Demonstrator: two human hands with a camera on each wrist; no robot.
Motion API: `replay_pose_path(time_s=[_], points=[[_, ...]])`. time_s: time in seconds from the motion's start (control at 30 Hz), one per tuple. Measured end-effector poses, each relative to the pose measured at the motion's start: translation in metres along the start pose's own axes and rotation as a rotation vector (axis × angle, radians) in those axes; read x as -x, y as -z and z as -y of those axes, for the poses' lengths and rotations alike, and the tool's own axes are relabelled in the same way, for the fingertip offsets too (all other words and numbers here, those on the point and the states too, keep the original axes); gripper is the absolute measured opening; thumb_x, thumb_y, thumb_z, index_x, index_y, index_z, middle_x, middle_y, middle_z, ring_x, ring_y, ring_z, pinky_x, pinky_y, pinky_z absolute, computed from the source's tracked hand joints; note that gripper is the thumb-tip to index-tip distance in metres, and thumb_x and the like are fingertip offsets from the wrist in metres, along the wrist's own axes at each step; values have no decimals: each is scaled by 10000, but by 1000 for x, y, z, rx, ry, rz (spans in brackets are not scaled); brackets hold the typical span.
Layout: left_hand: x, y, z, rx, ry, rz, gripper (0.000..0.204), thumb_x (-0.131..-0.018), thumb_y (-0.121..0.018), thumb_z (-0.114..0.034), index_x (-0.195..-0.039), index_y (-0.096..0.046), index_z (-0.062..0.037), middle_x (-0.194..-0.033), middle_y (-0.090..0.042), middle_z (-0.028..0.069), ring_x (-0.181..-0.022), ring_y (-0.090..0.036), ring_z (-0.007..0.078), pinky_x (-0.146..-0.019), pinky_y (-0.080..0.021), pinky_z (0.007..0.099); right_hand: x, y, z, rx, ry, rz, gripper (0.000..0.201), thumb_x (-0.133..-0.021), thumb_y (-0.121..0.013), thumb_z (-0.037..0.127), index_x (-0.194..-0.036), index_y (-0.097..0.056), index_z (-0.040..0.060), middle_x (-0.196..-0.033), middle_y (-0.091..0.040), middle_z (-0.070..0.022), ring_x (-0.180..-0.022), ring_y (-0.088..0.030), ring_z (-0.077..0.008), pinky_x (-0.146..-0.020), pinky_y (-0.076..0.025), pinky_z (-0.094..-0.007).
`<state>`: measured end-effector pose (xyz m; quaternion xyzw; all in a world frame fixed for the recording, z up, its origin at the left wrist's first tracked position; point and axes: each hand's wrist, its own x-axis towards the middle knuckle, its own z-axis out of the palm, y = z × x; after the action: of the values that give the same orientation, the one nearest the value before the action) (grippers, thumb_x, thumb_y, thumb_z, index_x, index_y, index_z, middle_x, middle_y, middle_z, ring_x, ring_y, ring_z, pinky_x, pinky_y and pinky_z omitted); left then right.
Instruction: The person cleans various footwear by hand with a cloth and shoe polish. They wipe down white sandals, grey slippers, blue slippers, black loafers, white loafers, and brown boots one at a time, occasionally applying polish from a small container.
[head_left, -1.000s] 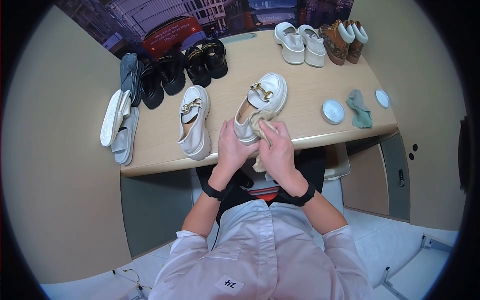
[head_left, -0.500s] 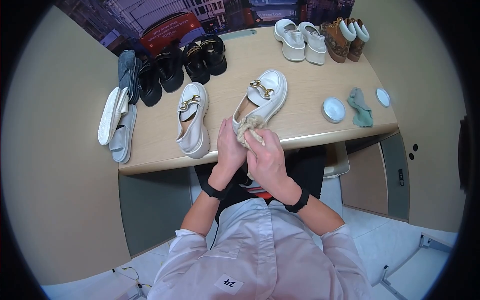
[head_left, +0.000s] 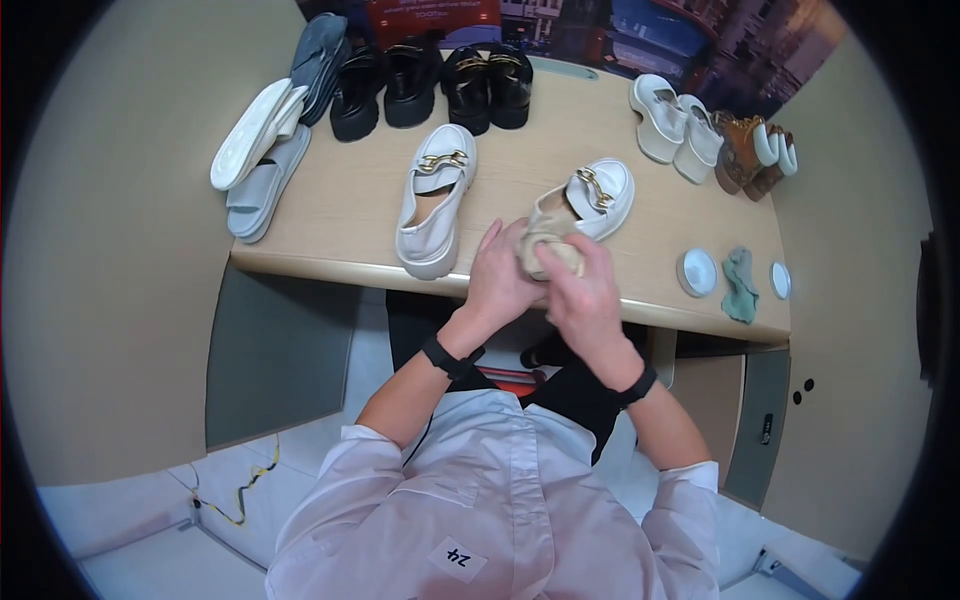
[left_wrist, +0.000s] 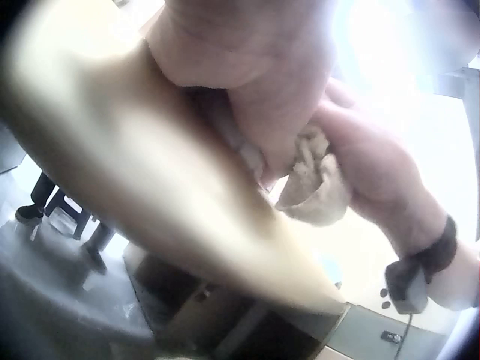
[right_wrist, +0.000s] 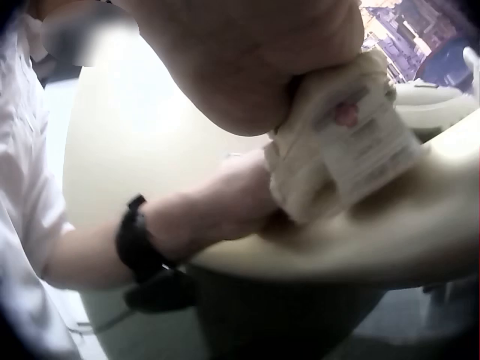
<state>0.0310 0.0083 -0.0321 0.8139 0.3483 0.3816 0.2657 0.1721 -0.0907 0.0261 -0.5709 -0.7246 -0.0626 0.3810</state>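
Gripping hand: right hand (head_left: 585, 305), fingers curled round a crumpled beige cloth (right_wrist: 324, 146).
Work point: cloth held at the near, heel end of a white chunky-soled loafer with gold chain trim (head_left: 608, 195).
Opposite hand: left hand (head_left: 498, 282), at the heel's left side; fingers partly hidden, closure cannot be told from here.
Loafer position: near edge of the pale wood-grain table (head_left: 520, 140), toe far and right.
Mate: matching white loafer (head_left: 430, 235), left.
Right side: crumpled green cloth (head_left: 740, 285).
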Motion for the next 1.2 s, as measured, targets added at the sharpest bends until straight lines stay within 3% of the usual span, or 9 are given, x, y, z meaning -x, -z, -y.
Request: replay_pose_path(time_s=[0.23, 0.33, 0.47, 0.6, 0.67, 0.77, 0.87, 1.07, 1.2], points=[[-1, 1, -9, 17, 83, -46, 946, -642, -1008, -395, -1396, -614, 17, -1318, -725, 219, -1212, -704, 405, -1274, -402, 571, -1, 39, -16, 79, -57, 34, 553, -794, -739, -86, -1310, -775, 109, -1296, -642, -255, -1163, -659, -442, -967, -582, -489], [1, -3, 6, -136, -116, -56, 982, -632, -1012, -443, -1388, -585, 15, -1245, -743, 203, -1200, -720, 371, -1269, -391, 557, -14, 29, 14, 13, 102, 7, 556, -795, -742, -73, -1310, -778, 133, -1296, -653, -238, -1148, -670, -431, -949, -589, -488], [-3, 2, -7, -23, 38, -33, 951, -643, -1012, -421, -1382, -590, 4, -1240, -741, 200, -1227, -700, 380, -1267, -388, 562, -10, 27, -12, 119, 18, 100, 541, -807, -736, -65, -1302, -784, 147, -1309, -657, -220, -1123, -679, -413, -932, -599, -471], [-1, 2, -7, 9, 83, -25, 973, -682, -997, -470, -1410, -606, 43, -1318, -718, 245, -1265, -674, 427, -1281, -373, 584, -47, 84, -32, 194, -170, 112, 484, -860, -673, -66, -1296, -785, 115, -1299, -664, -222, -1068, -700, -424, -929, -597, -464], [1, 1, -9, -102, 62, -146, 986, -669, -1003, -497, -1392, -620, 53, -1308, -724, 252, -1290, -666, 441, -1282, -364, 590, -83, 111, -30, 148, -239, 133, 461, -888, -638, -58, -1298, -780, 99, -1281, -674, -222, -1042, -713, -420, -931, -594, -468], [0, -1, -8, -157, 66, -191, 1006, -644, -1013, -532, -1361, -642, 68, -1287, -735, 262, -1324, -652, 462, -1288, -344, 594, -132, 114, -32, 69, -35, 181, 450, -907, -615, -27, -1309, -776, 98, -1251, -704, -195, -1021, -729, -396, -926, -591, -467], [1, -2, -7, -92, 87, -170, 982, -638, -1021, -527, -1333, -663, 67, -1252, -752, 250, -1313, -667, 439, -1294, -329, 589, -170, 89, -23, 16, -45, 394, 408, -900, -624, -5, -1258, -796, 93, -1220, -726, -162, -1044, -726, -395, -934, -587, -475], [-3, 5, -7, 66, 137, -103, 868, -652, -1018, -425, -1321, -687, 17, -1236, -760, 189, -1287, -692, 337, -1301, -318, 574, -177, 23, -17, 6, 256, 1000, 334, -855, -673, 5, -1092, -869, 134, -1179, -733, -144, -1054, -721, -375, -937, -587, -468], [-4, 4, -5, 68, 127, -146, 827, -661, -1013, -416, -1310, -697, -14, -1209, -766, 166, -1221, -720, 330, -1296, -331, 574, -181, 25, -18, 125, 302, 1053, 322, -841, -694, 7, -1056, -880, 159, -1123, -761, -133, -1042, -728, -373, -926, -592, -459]])
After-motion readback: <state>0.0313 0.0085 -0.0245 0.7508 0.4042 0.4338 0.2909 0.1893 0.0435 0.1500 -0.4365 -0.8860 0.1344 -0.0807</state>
